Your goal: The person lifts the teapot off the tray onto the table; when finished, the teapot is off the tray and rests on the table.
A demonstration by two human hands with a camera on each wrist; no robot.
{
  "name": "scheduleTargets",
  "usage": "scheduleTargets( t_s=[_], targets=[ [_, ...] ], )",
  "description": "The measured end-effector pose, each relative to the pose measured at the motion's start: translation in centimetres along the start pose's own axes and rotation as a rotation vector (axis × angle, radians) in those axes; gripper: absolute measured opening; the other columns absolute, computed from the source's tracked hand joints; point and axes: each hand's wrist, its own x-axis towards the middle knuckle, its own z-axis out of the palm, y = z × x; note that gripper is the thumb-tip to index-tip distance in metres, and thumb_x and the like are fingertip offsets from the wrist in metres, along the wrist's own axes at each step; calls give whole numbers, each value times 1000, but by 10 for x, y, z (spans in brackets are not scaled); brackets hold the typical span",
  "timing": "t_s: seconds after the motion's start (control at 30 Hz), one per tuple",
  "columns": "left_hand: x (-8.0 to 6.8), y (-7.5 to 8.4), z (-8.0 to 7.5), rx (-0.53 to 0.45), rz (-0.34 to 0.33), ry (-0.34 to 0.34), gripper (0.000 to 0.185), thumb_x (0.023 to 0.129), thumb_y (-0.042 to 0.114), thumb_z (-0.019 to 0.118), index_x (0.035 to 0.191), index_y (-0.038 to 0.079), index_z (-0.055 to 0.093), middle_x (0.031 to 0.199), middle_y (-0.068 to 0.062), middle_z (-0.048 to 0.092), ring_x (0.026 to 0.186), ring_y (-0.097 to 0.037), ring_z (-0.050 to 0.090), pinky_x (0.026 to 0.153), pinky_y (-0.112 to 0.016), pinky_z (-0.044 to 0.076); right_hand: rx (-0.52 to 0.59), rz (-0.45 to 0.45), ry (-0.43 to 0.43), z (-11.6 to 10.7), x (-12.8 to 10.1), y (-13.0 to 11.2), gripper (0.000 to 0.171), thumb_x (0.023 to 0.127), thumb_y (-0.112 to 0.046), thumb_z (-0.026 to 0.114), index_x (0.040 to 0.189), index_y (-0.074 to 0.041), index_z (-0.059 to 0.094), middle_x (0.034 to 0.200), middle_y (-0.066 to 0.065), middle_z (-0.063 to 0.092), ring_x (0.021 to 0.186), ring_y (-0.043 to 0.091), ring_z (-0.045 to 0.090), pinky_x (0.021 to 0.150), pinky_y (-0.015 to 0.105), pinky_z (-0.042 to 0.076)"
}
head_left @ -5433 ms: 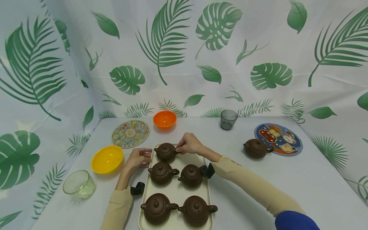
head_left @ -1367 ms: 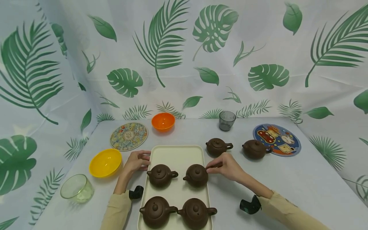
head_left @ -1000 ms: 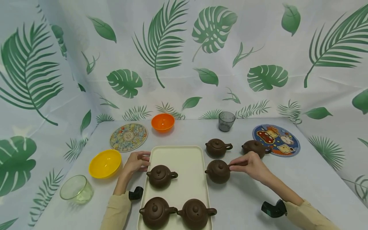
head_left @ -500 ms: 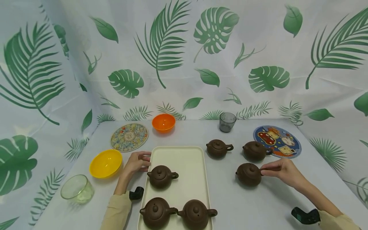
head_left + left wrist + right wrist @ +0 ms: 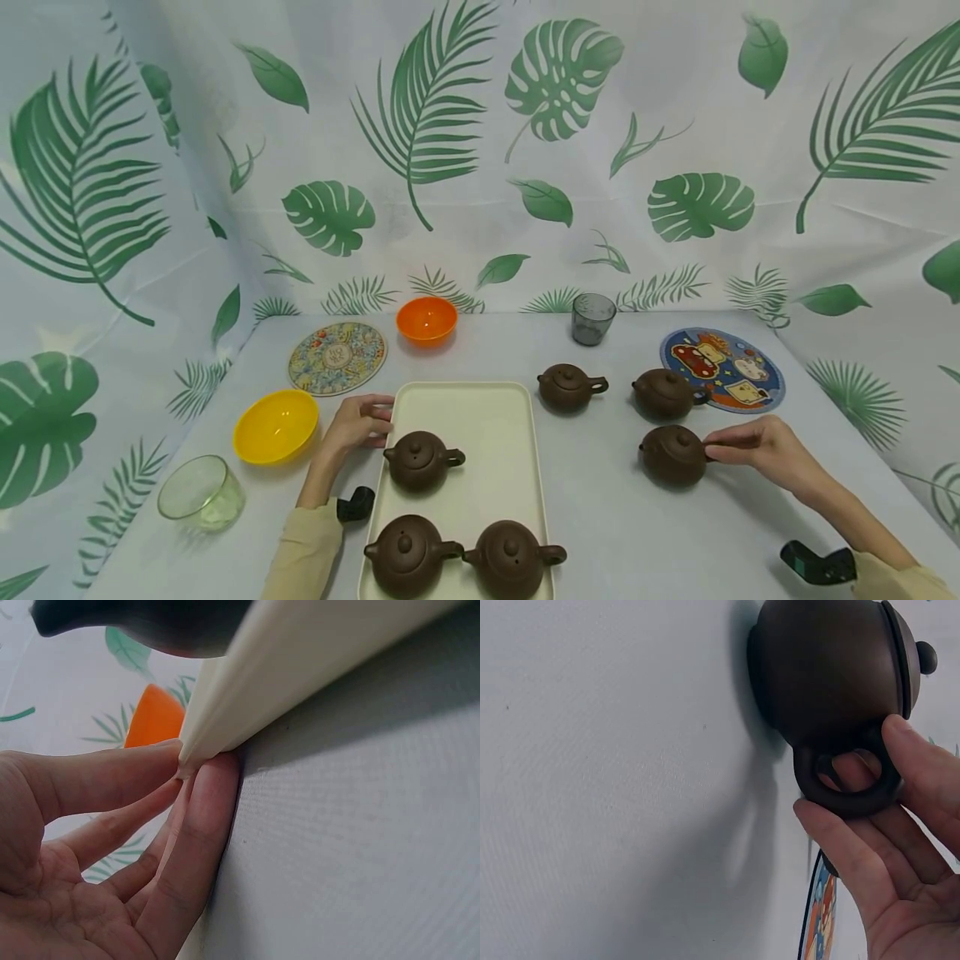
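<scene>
A cream tray (image 5: 480, 404) carries three brown clay teapots, one toward its far left (image 5: 420, 460) and two at the near end (image 5: 405, 546) (image 5: 512, 550). My left hand (image 5: 375, 419) pinches the tray's left rim (image 5: 217, 720), thumb on top and fingers (image 5: 202, 825) under it. Three more teapots stand on the table to the right. The nearest of them (image 5: 672, 455) (image 5: 832, 667) sits on the cloth, and my right hand (image 5: 712, 452) pinches its ring handle (image 5: 847, 796) between thumb (image 5: 922, 765) and fingers.
Two other teapots (image 5: 570, 386) (image 5: 666, 393) stand behind the held one, by a cartoon mat (image 5: 723, 367). A grey cup (image 5: 592, 318), an orange bowl (image 5: 426, 319), a patterned mat (image 5: 337, 357), a yellow bowl (image 5: 275, 425) and a clear glass bowl (image 5: 201, 492) ring the tray.
My right hand moved two teapots off the tray to the right. The second one slid across the cloth to below the cartoon mat. My left hand stayed on the tray's rim.
</scene>
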Motion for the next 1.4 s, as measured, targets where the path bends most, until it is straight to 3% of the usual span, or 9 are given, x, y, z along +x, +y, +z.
scheduleTargets(
  t_s=[0.3, 0.5, 0.63, 0.77, 1.0, 1.2, 1.4],
  targets=[
    [-1, 2, 1, 19, -6, 20, 46, 80, -8, 65, 126, -5, 58, 98, -17, 65, 71, -15, 63, 60, -30, 58, -3, 67, -29, -2, 2, -2, 29, 88, -11, 67, 106, 12, 68, 92, 4, 74, 79, 0, 66, 69, 21, 55],
    [-1, 1, 2, 21, -2, 17, 47, 80, -8, 65, 126, -6, 57, 97, -19, 65, 70, -16, 63, 60, -31, 58, 29, 99, 17, -3, 1, -11, 35, 90, -14, 65, 112, 13, 64, 94, 0, 74, 82, 0, 66, 70, 21, 54],
    [-2, 2, 1, 20, -6, 22, 46, 80, -8, 65, 126, -5, 58, 97, -17, 65, 70, -15, 63, 60, -31, 58, 42, 58, 70, -1, 5, -30, 36, 91, -18, 65, 113, 11, 65, 93, -5, 74, 84, -3, 65, 72, 18, 52],
    [-1, 2, 1, 17, -8, 23, 46, 80, -8, 65, 126, -6, 58, 96, -17, 65, 69, -15, 63, 59, -30, 58, 54, -25, 89, 9, 16, -54, 34, 91, -18, 66, 112, 8, 66, 95, -2, 74, 87, -3, 65, 73, 17, 52],
    [-2, 2, 2, 11, -6, 12, 46, 80, -9, 65, 126, -6, 58, 95, -17, 65, 70, -16, 63, 59, -30, 58, 117, -115, 24, 45, 49, -89, 32, 89, -19, 68, 110, 5, 69, 102, 10, 72, 89, 3, 68, 78, 22, 54],
    [-3, 2, 2, -3, -7, 1, 47, 81, -8, 66, 127, -7, 57, 96, -18, 66, 70, -16, 63, 59, -30, 58, 193, -175, -92, 87, 77, -119, 31, 87, -21, 71, 107, 3, 71, 101, 12, 72, 89, 12, 69, 78, 26, 56],
    [-2, 2, 1, -8, -9, 10, 47, 81, -8, 66, 127, -6, 57, 95, -17, 65, 70, -15, 63, 59, -30, 58, 190, -267, -162, 127, 105, -138, 28, 84, -15, 73, 103, 5, 72, 98, 13, 73, 87, 13, 69, 75, 26, 57]
  ],
)
